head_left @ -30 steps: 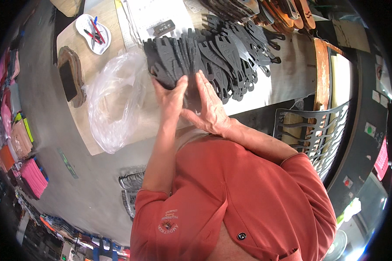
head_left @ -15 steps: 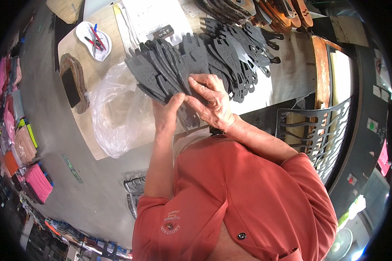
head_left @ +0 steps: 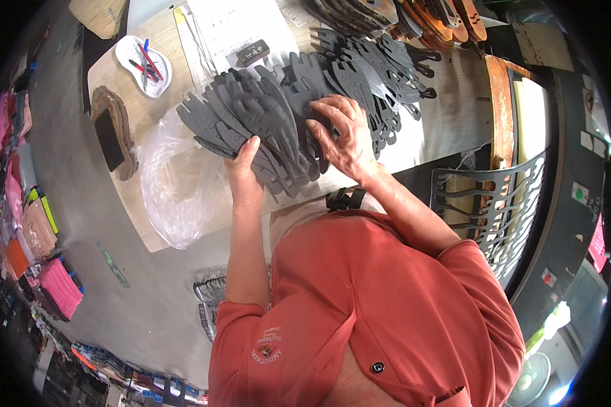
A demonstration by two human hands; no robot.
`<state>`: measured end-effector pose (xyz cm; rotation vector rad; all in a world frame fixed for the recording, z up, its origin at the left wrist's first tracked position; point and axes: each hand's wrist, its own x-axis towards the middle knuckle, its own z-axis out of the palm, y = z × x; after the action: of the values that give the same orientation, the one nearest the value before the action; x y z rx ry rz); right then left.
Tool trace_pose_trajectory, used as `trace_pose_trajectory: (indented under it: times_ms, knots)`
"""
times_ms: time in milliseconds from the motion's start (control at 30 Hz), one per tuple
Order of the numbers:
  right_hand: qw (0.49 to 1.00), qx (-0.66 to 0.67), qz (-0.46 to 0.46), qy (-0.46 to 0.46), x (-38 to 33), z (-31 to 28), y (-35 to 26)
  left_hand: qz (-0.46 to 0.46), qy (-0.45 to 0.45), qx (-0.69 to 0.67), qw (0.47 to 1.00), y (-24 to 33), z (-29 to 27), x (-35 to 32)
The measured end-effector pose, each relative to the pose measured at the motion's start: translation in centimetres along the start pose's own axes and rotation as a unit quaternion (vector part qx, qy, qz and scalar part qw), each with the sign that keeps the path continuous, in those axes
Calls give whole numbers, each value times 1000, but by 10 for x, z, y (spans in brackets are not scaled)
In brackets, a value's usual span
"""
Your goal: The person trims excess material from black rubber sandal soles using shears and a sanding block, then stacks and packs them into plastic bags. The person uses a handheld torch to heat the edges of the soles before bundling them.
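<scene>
My left hand is closed on a fanned bundle of flat dark-grey cut-out pieces, its thumb on top and its fingers hidden underneath. These pieces have notched, finger-like ends and small holes. At the bundle's right side, my right hand has its fingers and thumb curled round more of the same pieces; its fingertips are partly hidden among them. Further right, a loose heap of like pieces lies on white paper on the table.
A clear plastic bag lies left of the bundle. Beyond it are a phone on a layered block, a white dish of pens, paper sheets and a small dark block. Brown curved pieces are stacked at the back right.
The bundle in my left hand has spread out and tilted lower left. My right hand has moved right, away from my left hand, to the bundle's right side.
</scene>
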<state>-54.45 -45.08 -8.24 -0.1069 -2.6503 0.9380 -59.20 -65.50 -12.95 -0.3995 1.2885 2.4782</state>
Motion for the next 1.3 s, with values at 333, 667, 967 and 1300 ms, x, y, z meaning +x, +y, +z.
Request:
trace_pose_trajectory:
  times_ms: [333,667,967,1300]
  knots:
    - [998,50,1,-22,-8,15,-15,8,-6,60,998,-10,11,6]
    - [984,171,20,-35,-7,23,-22,32,20,102,994,-13,25,16]
    - [982,166,83,-24,15,0,3,-8,-39,29,999,11,17,3]
    - [825,496,268,39,19,1,-24,-11,-56,-40,998,18,28,-5]
